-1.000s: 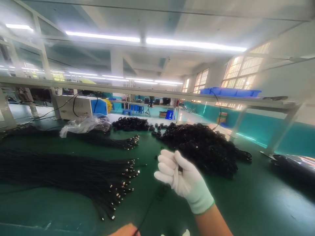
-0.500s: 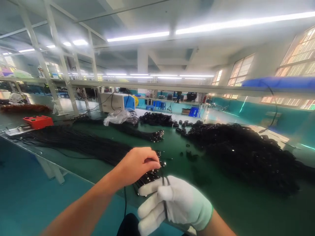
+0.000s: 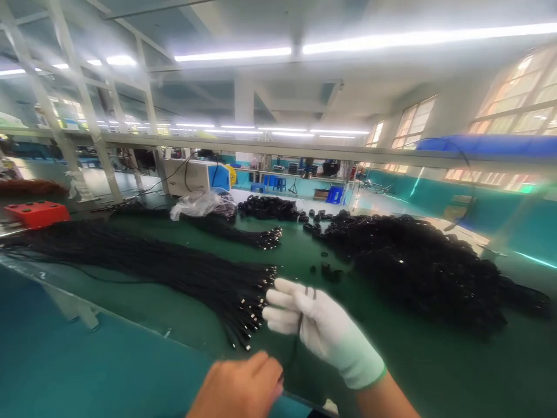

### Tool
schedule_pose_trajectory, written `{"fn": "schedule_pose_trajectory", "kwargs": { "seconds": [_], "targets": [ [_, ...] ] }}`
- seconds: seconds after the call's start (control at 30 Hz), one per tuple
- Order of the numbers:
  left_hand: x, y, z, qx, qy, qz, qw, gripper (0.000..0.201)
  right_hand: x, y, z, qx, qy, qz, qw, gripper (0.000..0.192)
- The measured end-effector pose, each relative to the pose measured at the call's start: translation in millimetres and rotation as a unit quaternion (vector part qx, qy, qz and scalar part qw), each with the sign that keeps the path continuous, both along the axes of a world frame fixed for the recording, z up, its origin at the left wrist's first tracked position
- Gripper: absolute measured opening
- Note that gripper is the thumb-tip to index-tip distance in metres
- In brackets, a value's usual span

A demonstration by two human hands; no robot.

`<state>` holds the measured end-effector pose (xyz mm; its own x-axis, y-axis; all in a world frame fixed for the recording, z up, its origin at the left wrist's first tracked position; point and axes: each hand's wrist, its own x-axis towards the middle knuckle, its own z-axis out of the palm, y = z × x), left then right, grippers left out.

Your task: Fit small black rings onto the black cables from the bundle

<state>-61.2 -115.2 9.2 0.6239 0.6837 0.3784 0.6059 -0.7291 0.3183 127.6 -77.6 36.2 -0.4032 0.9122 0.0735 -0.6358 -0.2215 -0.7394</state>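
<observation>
White knit glove with a green-edged cuff on right hand; thumb and curled fingers grasp a thin black cable, one strand crossing the index finger. Cable drops from the palm to the bare left hand, fingers bent, tips pinching it low at the table's near edge; exact hold there is blurred. Bundle of straight black cables with shiny metal ends lies just left of the glove on the dark green tabletop. Heap of coiled black cables to the right, not touched.
</observation>
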Motion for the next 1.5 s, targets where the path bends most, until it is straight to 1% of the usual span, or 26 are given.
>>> {"fn": "schedule_pose_trajectory", "kwargs": {
  "seconds": [0.03, 0.1, 0.17, 0.2, 0.23, 0.3, 0.37, 0.4, 0.43, 0.47, 0.5, 0.53, 0.57, 0.63, 0.7, 0.8, 0.87, 0.93, 1.03, 1.13, 1.2, 1.27, 1.33, 1.4, 1.47, 1.5],
  "targets": [
    [-2.1, 5.6, 24.2, 0.021, 0.002, -0.011, 1.000, 0.027, -3.8, -4.1, -2.7, -0.003, -0.006, 0.052, 0.999, 0.040],
    [-5.3, 23.0, 69.9, 0.004, 0.000, -0.003, 1.000, 0.019, -13.3, -13.7, -4.9, -0.004, 0.000, 0.161, 0.987, 0.043],
    [-7.3, 43.4, 99.3, -0.062, -0.015, -0.027, 0.998, 0.011, -24.0, -22.7, -3.1, 0.004, 0.019, 0.234, 0.972, 0.044],
    [-7.6, 52.4, 105.0, -0.114, -0.035, -0.049, 0.992, 0.009, -29.0, -26.2, -1.1, 0.006, 0.033, 0.254, 0.967, 0.043],
    [-7.5, 59.7, 104.6, -0.178, -0.064, -0.072, 0.979, 0.009, -33.4, -28.8, 1.4, 0.005, 0.048, 0.259, 0.965, 0.041],
    [-5.6, 67.0, 87.0, -0.319, -0.144, -0.095, 0.932, 0.014, -38.6, -31.2, 7.3, -0.002, 0.077, 0.237, 0.968, 0.036],
    [-2.3, 64.1, 53.8, -0.435, -0.236, -0.067, 0.867, 0.022, -37.6, -29.7, 13.3, -0.004, 0.102, 0.193, 0.976, 0.032],
    [-0.7, 59.3, 34.4, -0.467, -0.282, -0.037, 0.837, 0.026, -34.6, -27.8, 16.1, 0.000, 0.113, 0.169, 0.979, 0.030],
    [0.5, 52.9, 14.8, -0.490, -0.307, -0.015, 0.816, 0.029, -30.4, -25.3, 18.6, 0.005, 0.124, 0.148, 0.981, 0.029],
    [1.3, 45.4, -3.8, -0.500, -0.318, 0.007, 0.806, 0.034, -25.2, -22.4, 20.8, 0.008, 0.134, 0.129, 0.983, 0.029],
    [1.6, 37.4, -20.1, -0.491, -0.314, 0.032, 0.812, 0.037, -19.7, -19.3, 22.4, 0.010, 0.141, 0.109, 0.984, 0.029],
    [1.5, 29.2, -33.3, -0.463, -0.293, 0.053, 0.835, 0.039, -14.1, -16.2, 23.6, 0.013, 0.142, 0.089, 0.986, 0.029],
    [1.2, 21.5, -42.8, -0.413, -0.263, 0.072, 0.869, 0.039, -9.2, -13.1, 24.1, 0.015, 0.136, 0.069, 0.988, 0.029],
    [0.6, 8.4, -49.8, -0.270, -0.179, 0.088, 0.942, 0.036, -1.9, -7.8, 23.1, 0.013, 0.107, 0.022, 0.994, 0.027],
    [1.0, -0.2, -42.4, -0.108, -0.094, 0.084, 0.986, 0.032, 1.1, -4.4, 19.4, 0.009, 0.069, -0.022, 0.997, 0.027],
    [4.6, -6.3, -16.5, 0.080, -0.011, 0.063, 0.995, 0.026, 0.7, -4.3, 11.4, 0.006, 0.017, -0.042, 0.999, 0.030],
    [7.9, -8.1, 1.6, 0.152, 0.001, 0.056, 0.987, 0.024, 0.5, -7.3, 6.8, 0.003, -0.009, -0.027, 1.000, 0.032],
    [10.4, -9.3, 16.4, 0.182, -0.018, 0.044, 0.982, 0.026, 1.8, -11.9, 4.0, -0.008, -0.026, -0.004, 1.000, 0.033],
    [10.2, -5.7, 35.7, 0.175, -0.049, -0.002, 0.983, 0.027, 3.7, -20.5, 1.7, -0.024, -0.031, 0.030, 0.999, 0.036],
    [6.5, 11.8, 57.5, 0.080, -0.056, -0.022, 0.995, 0.019, -0.3, -30.1, -1.7, -0.015, -0.028, 0.118, 0.993, 0.038],
    [4.4, 29.4, 69.3, -0.043, -0.075, -0.032, 0.996, 0.011, -7.4, -36.5, -4.3, -0.012, -0.023, 0.186, 0.982, 0.039],
    [4.2, 45.3, 71.5, -0.189, -0.118, -0.061, 0.973, 0.008, -16.5, -42.3, -5.8, -0.024, -0.002, 0.216, 0.976, 0.036],
    [6.4, 53.3, 60.4, -0.331, -0.181, -0.087, 0.922, 0.011, -24.8, -46.4, -5.1, -0.043, 0.034, 0.206, 0.977, 0.031],
    [10.0, 50.7, 38.0, -0.454, -0.251, -0.078, 0.851, 0.018, -29.0, -47.3, -2.3, -0.044, 0.067, 0.173, 0.982, 0.028],
    [12.2, 39.4, 11.9, -0.531, -0.314, -0.032, 0.786, 0.026, -26.9, -44.0, 1.8, -0.031, 0.086, 0.138, 0.986, 0.029],
    [12.1, 31.9, 0.4, -0.547, -0.326, -0.005, 0.771, 0.029, -23.5, -40.9, 4.1, -0.022, 0.091, 0.120, 0.988, 0.029]
  ]
}}
